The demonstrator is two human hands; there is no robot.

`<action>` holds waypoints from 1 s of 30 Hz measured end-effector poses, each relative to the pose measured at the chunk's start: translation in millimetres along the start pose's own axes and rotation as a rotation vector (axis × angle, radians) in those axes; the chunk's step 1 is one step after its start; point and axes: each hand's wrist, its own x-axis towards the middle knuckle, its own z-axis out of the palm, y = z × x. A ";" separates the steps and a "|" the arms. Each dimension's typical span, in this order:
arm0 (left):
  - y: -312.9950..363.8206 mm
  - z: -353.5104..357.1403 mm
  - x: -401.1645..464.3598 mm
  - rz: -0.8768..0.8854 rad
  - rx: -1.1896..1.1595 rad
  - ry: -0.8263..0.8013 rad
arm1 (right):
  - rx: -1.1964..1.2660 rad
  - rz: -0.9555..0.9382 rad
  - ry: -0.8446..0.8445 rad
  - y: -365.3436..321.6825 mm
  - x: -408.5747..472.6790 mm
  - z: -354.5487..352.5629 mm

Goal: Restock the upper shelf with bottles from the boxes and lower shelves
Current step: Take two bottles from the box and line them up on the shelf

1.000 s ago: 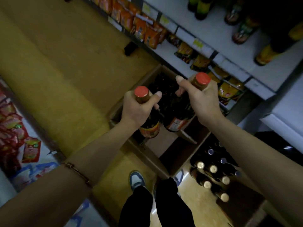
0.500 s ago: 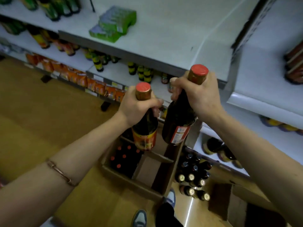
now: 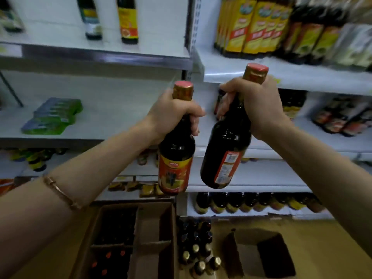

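My left hand (image 3: 173,115) grips the neck of a dark bottle (image 3: 175,158) with a red cap and a red-and-yellow front label. My right hand (image 3: 255,105) grips the neck of a second dark bottle (image 3: 225,154), tilted, its back label facing me. Both bottles hang in the air in front of the white shelves. The upper right shelf (image 3: 291,77) carries yellow-labelled bottles (image 3: 251,27). On the floor stands an open cardboard box (image 3: 153,228) with red-capped bottles (image 3: 108,258) inside.
Green packs (image 3: 54,115) lie on the left middle shelf (image 3: 112,109). Two bottles (image 3: 108,19) stand on the top left shelf. A row of dark bottles (image 3: 241,202) fills the low right shelf. Gold-capped bottles (image 3: 197,252) stand on the floor beside an empty box (image 3: 261,256).
Both hands have lifted their bottles from over the floor box up to shelf height. My view has swung upward from the floor toward the upper shelves.
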 end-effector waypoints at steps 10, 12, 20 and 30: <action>38.8 158.4 68.5 0.027 -0.050 -0.341 | -0.119 -0.020 0.318 -53.7 -38.6 -157.4; 40.6 196.3 79.4 0.025 -0.067 -0.391 | -0.122 -0.007 0.372 -58.0 -50.4 -192.7; 36.3 359.2 114.5 0.003 -0.080 -0.547 | -0.164 0.000 0.494 -82.1 -93.6 -338.4; 25.8 543.9 150.8 -0.016 -0.108 -0.701 | -0.283 0.020 0.724 -102.7 -152.3 -492.2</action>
